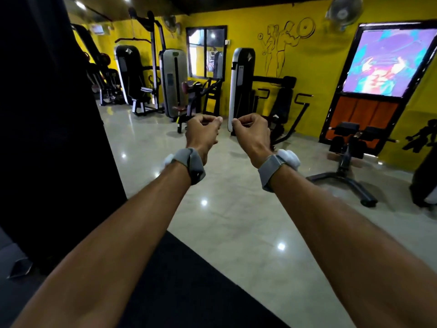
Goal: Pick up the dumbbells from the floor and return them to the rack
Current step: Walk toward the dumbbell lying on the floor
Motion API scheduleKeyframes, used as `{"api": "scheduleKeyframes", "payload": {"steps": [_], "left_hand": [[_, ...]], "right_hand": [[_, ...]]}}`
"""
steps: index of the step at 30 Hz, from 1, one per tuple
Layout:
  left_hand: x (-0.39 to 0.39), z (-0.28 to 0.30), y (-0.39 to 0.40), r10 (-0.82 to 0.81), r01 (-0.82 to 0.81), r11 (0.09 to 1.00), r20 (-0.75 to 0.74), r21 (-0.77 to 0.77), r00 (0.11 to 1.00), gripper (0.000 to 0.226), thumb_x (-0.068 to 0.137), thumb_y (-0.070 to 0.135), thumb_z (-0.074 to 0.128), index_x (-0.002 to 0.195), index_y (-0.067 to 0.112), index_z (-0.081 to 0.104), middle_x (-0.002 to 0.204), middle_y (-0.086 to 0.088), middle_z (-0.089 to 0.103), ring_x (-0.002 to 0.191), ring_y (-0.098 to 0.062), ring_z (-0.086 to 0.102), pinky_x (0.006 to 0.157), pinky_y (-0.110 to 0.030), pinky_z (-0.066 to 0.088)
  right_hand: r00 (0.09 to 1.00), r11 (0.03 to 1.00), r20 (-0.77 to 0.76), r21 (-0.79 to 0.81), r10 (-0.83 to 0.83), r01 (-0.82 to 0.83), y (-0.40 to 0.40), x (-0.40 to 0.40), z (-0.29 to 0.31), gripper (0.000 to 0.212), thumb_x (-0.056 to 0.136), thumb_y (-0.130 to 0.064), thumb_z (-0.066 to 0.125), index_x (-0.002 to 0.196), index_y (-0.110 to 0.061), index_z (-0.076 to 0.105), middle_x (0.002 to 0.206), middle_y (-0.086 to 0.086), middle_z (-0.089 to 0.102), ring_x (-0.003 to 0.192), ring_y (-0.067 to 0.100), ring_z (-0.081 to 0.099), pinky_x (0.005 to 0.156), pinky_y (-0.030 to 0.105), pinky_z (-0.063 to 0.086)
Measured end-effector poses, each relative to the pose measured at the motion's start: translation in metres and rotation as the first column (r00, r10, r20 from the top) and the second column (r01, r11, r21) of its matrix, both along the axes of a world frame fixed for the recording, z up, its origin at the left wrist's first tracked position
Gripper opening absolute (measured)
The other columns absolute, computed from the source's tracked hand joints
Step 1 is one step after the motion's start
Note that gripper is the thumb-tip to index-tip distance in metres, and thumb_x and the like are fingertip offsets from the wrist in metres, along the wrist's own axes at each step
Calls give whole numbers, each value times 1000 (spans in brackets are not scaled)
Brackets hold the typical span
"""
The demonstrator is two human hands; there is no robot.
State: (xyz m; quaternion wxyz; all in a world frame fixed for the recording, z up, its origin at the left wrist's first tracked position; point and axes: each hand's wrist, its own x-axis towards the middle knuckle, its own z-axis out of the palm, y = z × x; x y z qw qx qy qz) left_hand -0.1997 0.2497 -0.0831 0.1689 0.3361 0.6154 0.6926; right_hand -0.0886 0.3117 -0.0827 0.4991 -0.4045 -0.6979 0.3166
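- Far left, a dark pillar (47, 114) is seen filling the near edge of the view; a black floor mat (179, 280) is laid at its foot, with nothing resting on it.
- Behind that, against the yellow wall, weight machines (170, 81) are lined up at the far left and centre.
- The left hand (203, 133) is held out at arm's length, fingers curled into a loose fist with thumb meeting fingertip; nothing is gripped in it. A grey wrist strap (189, 164) is worn.
- Just beside it, the right hand (253, 136) is held the same way: clenched lightly, empty, strapped at the wrist.
- To the right, a bench (350, 147) is parked on the tiled floor (236, 209) below a bright screen (387, 62).
- No dumbbells and no rack are caught anywhere in view, so their place cannot be told.
- Progress is judged as not shown: nothing is being carried, and whether any pair has been racked cannot be confirmed. The dumbbells are yet to be found and lifted.
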Motion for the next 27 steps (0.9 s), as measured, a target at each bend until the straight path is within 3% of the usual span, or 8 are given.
{"api": "scheduleKeyframes", "payload": {"steps": [4,11,14,17,20,24,27], "left_hand": [[-75,-9,70,10,-7,999,65,-53,998,19,90,33,71,99,16,70,94,-5,74,83,-17,67,66,-28,59],[-179,-15,176,-4,6,996,33,-86,999,14,91,27,70,97,16,71,92,-6,74,79,-16,67,71,-35,61],[-217,-17,225,-1,6,994,40,-109,999,13,89,27,70,96,16,72,90,-5,74,75,-16,66,69,-34,61],[-248,-29,264,-1,4,993,24,-120,1000,18,88,28,70,98,13,72,88,-5,75,70,-15,64,61,-27,57],[-290,-42,330,26,-19,989,44,-146,999,19,89,29,70,98,12,72,86,-4,74,68,-14,63,61,-26,57],[-322,-50,380,-2,16,988,92,-153,996,12,93,25,68,95,14,68,83,-2,69,69,-13,62,66,-29,57],[-372,-51,458,32,-6,982,130,-191,991,14,93,27,69,100,15,68,87,-3,69,76,-14,63,74,-31,59]], "right_hand": [[999,999,26,-42,30,-29,64,-73,-2,15,85,-45,70,81,-32,64,83,-11,71,86,16,69,81,41,59],[993,991,-88,-110,72,-82,162,-188,-17,14,88,-39,72,90,-26,70,87,-6,74,86,13,70,83,40,60],[996,988,-61,-132,67,-74,207,-224,-23,15,88,-40,72,91,-26,70,84,-8,73,88,14,70,83,38,59],[997,984,-68,-169,44,-55,252,-250,-33,15,86,-40,73,79,-29,67,83,-6,74,86,15,70,82,38,59],[995,975,-93,-219,24,-44,325,-297,-47,19,84,-39,74,70,-30,64,77,-5,74,80,16,72,80,40,61],[985,967,-163,-240,47,-86,391,-337,-62,17,78,-41,72,73,-26,67,73,-2,74,77,21,72,77,47,61],[972,928,-205,-326,116,-179,486,-394,-71,20,75,-44,72,74,-24,68,71,-3,74,75,22,71,72,42,60]]}}
